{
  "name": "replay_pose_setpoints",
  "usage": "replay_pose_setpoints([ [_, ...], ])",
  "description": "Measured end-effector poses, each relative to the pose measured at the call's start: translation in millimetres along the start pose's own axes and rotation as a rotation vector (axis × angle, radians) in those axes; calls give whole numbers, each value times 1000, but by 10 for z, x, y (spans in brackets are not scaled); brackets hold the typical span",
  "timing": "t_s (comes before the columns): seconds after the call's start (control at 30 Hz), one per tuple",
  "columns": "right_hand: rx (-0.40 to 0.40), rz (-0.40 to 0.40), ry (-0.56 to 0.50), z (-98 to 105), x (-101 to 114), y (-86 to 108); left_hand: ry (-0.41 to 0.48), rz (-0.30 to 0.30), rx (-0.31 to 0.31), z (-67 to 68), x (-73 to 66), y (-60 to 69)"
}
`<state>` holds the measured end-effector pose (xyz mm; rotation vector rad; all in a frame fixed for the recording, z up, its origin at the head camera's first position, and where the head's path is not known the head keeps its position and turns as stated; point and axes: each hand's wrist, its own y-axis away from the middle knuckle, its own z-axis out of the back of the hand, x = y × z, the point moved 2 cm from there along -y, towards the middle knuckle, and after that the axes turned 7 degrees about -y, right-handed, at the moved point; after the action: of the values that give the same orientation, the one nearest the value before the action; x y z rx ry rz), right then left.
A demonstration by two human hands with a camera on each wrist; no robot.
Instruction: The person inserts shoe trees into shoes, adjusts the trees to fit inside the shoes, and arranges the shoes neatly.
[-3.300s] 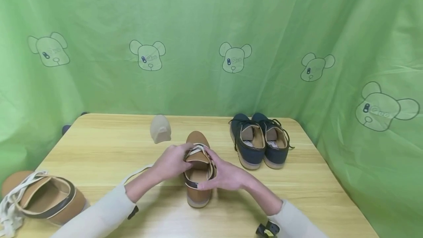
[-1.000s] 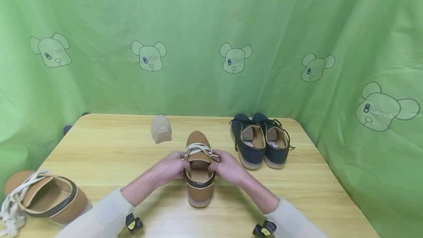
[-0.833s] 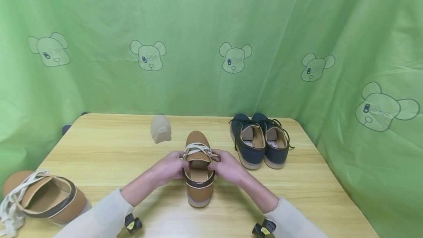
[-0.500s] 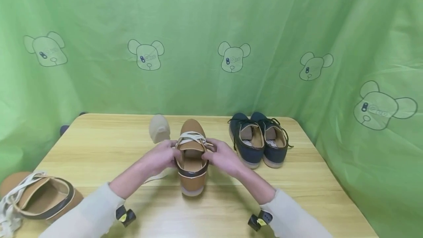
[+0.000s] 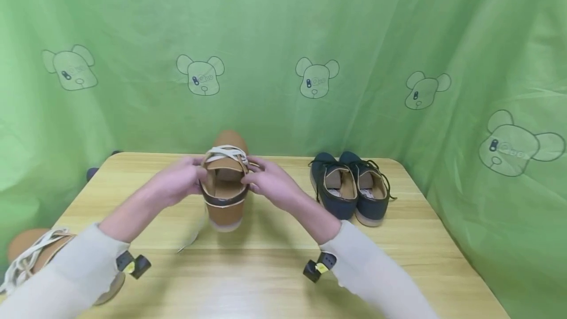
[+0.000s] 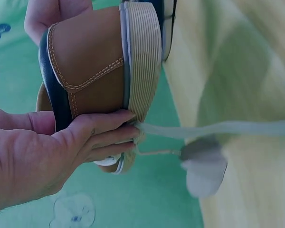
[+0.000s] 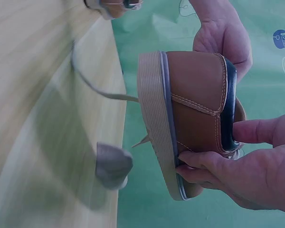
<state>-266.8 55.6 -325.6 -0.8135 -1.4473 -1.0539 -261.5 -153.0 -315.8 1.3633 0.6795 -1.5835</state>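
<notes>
A tan lace-up shoe (image 5: 226, 213) with a dark collar band and white laces hangs above the table, toe pointing away from me. My left hand (image 5: 178, 182) grips its left side, thumb inside the opening and fingers along the outer wall. On the opposite side my right hand (image 5: 273, 184) holds it the same way. Both wrist views show the ribbed pale sole (image 6: 145, 61) free of the tabletop. One white lace (image 5: 190, 241) dangles below the shoe. A second tan shoe (image 5: 27, 245) lies at the left front, partly covered by my left sleeve.
Two navy lace-up shoes (image 5: 336, 207) stand side by side at the back right of the wooden table (image 5: 274, 279). A pale grey toe-shaped piece (image 7: 113, 165) sits on the tabletop; the held shoe hides it in the head view. Green curtain (image 5: 257, 23) surrounds the back and sides.
Both hands have shifted from the laces to the shoe's sides. They have lifted the tan shoe off the table and carried it left and away from me, in front of the grey piece.
</notes>
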Motion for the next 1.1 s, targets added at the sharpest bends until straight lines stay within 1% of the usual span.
replay_pose_setpoints([
  [0.07, -5, 7, -12, -76, 71, -54, -9, 13, -18, 115, -61, 25],
  [0.17, -15, 33, 3, -196, 182, -137, -17, 22, -40, 281, -141, 57],
  [0.27, -30, 61, 22, -321, 284, -226, -37, 18, -65, 443, -194, 89],
  [0.4, -49, 82, 21, -471, 393, -348, -67, 10, -86, 650, -245, 118],
  [0.57, -74, 100, -6, -629, 486, -494, -82, 9, -101, 885, -275, 109],
  [0.7, -98, 91, -87, -734, 488, -622, -85, 1, -112, 1039, -246, 77],
  [0.77, -120, 87, -100, -786, 464, -686, -77, 5, -114, 1113, -207, 53],
  [0.87, -173, 87, -34, -867, 420, -759, -62, 25, -116, 1217, -126, 19],
  [0.97, -232, 89, 108, -928, 374, -819, -21, 60, -122, 1294, -23, -23],
  [1.1, -289, 84, 279, -972, 325, -860, 37, 92, -129, 1341, 109, -84],
])
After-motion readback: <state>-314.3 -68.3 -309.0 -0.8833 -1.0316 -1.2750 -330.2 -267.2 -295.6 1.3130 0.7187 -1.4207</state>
